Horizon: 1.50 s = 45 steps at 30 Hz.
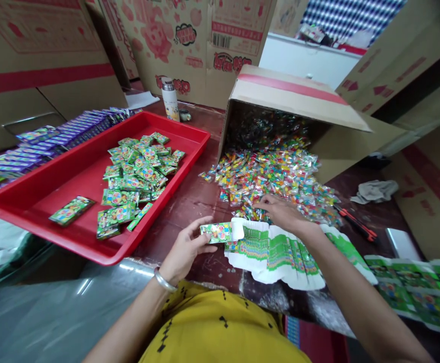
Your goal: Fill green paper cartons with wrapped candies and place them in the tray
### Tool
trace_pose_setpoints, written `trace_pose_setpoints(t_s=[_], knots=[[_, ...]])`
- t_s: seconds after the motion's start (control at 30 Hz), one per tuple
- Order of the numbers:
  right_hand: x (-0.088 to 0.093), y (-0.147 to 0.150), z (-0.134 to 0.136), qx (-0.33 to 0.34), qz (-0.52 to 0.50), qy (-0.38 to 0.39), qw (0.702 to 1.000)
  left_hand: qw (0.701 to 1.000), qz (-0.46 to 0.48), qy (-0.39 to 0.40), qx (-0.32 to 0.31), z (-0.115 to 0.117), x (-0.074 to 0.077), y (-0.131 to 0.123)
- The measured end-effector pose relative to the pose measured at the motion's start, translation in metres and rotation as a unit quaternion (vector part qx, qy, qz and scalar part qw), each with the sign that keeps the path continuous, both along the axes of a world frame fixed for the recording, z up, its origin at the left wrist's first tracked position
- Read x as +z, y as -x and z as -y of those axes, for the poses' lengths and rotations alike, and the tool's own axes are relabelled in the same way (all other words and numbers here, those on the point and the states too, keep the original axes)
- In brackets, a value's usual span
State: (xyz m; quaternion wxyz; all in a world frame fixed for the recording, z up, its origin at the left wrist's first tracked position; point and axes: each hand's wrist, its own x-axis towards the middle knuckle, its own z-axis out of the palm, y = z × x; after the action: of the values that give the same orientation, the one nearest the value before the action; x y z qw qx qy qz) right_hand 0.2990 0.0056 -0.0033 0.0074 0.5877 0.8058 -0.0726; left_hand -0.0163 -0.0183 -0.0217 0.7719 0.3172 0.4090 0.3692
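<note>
My left hand (189, 247), a metal bangle at its wrist, is closed on a small green printed carton (216, 233). The carton lies level, its white end flap (237, 229) standing open to the right. My right hand (283, 214) reaches to the near edge of a heap of clear-wrapped colourful candies (269, 171). Its fingers are bent together at the candies; whatever they pinch is too small to make out. Below it, overlapping flattened green-and-white cartons (280, 254) are fanned along the table's front edge.
A red tray (72, 174) with many green cartons (140, 169) stands left. Purple packs (68, 132) line its far side. The candies spill from a tipped cardboard box (291, 91). A white flask (170, 99) stands behind; a red-black cutter (358, 224), cloth (375, 191) and green printed sheets (417, 287) lie right.
</note>
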Motion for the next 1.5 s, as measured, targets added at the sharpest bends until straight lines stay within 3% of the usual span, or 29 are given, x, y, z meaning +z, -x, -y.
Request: trace_pose_setpoints(t_s=[0.13, 0.23, 0.33, 0.43, 0.5, 0.63, 0.73, 0.83, 1.0, 1.13, 1.2, 1.27, 1.4, 1.5], knots=[[0.001, -0.006, -0.002, 0.026, 0.002, -0.034, 0.999, 0.998, 0.049, 0.028, -0.02, 0.001, -0.002, -0.002], [0.005, -0.009, -0.008, -0.031, -0.09, -0.091, 0.991, 0.997, 0.064, 0.03, -0.032, 0.005, -0.005, -0.009], [0.017, 0.001, -0.008, -0.113, -0.319, -0.088, 0.937, 0.997, 0.045, 0.006, -0.055, 0.01, -0.007, -0.019], [0.035, 0.023, 0.001, -0.123, -0.46, -0.017, 0.879, 0.995, -0.013, -0.07, -0.064, 0.01, -0.006, -0.027], [0.048, 0.039, 0.01, -0.087, -0.448, 0.013, 0.89, 0.989, -0.06, -0.123, -0.055, 0.009, -0.005, -0.03], [0.068, 0.057, 0.021, 0.01, -0.27, -0.024, 0.962, 0.98, -0.095, -0.17, -0.039, 0.009, -0.005, -0.031], [0.073, 0.065, 0.024, 0.028, -0.173, -0.037, 0.984, 0.971, -0.116, -0.204, -0.048, 0.011, -0.006, -0.029], [0.072, 0.076, 0.024, 0.058, -0.15, -0.002, 0.987, 0.952, -0.155, -0.254, -0.073, 0.013, -0.004, -0.029], [0.07, 0.092, 0.02, 0.072, -0.271, 0.021, 0.96, 0.942, -0.167, -0.28, -0.084, 0.015, 0.004, -0.03], [0.067, 0.089, 0.024, -0.026, -0.367, -0.139, 0.92, 0.958, -0.119, -0.259, -0.012, 0.016, 0.01, -0.03], [0.059, 0.088, 0.031, -0.036, -0.394, -0.168, 0.903, 0.961, -0.098, -0.256, 0.019, 0.018, 0.012, -0.03], [0.045, 0.092, 0.041, -0.023, -0.433, -0.124, 0.892, 0.961, -0.09, -0.26, 0.025, 0.02, 0.013, -0.031], [0.015, 0.107, 0.056, -0.085, -0.528, -0.078, 0.841, 0.965, -0.075, -0.251, -0.001, 0.023, 0.012, -0.034], [0.006, 0.117, 0.059, -0.102, -0.553, -0.081, 0.823, 0.969, -0.061, -0.241, -0.016, 0.023, 0.012, -0.035]])
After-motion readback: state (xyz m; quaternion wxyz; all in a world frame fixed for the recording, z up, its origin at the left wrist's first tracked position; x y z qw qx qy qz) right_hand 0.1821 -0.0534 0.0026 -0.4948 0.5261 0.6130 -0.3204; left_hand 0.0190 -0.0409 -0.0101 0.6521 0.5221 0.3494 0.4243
